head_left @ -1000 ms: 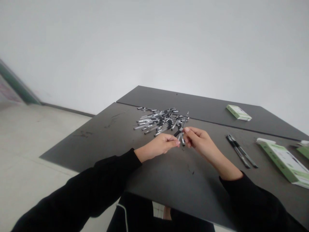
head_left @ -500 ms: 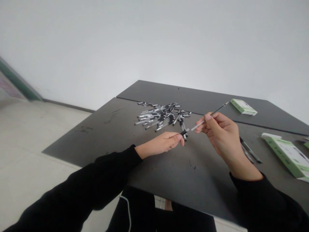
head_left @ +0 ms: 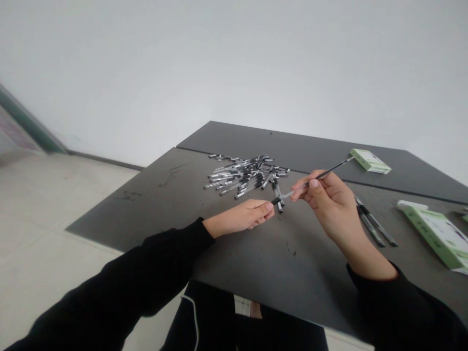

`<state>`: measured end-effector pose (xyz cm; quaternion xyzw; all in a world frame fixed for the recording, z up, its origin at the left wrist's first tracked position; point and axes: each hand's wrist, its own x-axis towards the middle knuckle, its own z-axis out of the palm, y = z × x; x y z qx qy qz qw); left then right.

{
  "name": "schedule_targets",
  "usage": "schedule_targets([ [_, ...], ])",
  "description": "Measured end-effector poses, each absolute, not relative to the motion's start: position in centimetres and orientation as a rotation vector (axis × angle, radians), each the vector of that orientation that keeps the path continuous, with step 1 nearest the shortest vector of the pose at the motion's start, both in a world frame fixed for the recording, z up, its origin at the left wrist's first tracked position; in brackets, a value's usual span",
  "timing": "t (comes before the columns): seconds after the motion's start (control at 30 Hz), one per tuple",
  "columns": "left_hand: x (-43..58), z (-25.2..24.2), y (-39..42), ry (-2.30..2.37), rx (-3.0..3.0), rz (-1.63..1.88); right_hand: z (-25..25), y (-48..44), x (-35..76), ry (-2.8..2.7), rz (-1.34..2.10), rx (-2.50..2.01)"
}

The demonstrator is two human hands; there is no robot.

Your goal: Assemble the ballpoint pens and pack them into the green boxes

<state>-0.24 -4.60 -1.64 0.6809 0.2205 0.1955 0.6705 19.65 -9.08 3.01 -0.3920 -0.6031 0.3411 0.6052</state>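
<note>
My left hand [head_left: 252, 213] is closed around a pen barrel. Only the black grip end [head_left: 276, 200] shows past the thumb, and the rest is hidden in the fist. Between the thumb and fingers of my right hand [head_left: 327, 195] is a slim pen refill [head_left: 335, 166], dark toward its upper right end and pale toward the lower left. The refill's pale end meets the mouth of the barrel; how far in it sits I cannot tell. Behind my left hand lies a heap of clear pens with black grips [head_left: 243, 178].
Two pens [head_left: 375, 224] lie beside my right wrist. A green and white box [head_left: 431, 234] with its flap open lies at the right, and a similar box [head_left: 370, 161] is farther back. A seam runs across the dark table [head_left: 146, 214], which stands near a white wall.
The refill has moved left and down from a small gap until its pale end meets the barrel. My right hand's fingers have shifted along it.
</note>
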Motion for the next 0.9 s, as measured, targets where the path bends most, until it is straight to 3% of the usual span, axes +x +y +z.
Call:
schedule_targets([
  [0.9,-0.48,-1.94,-4.49,0.472,1.487,0.357,2.23,-9.04,20.07,-1.424,0.893,-0.908],
])
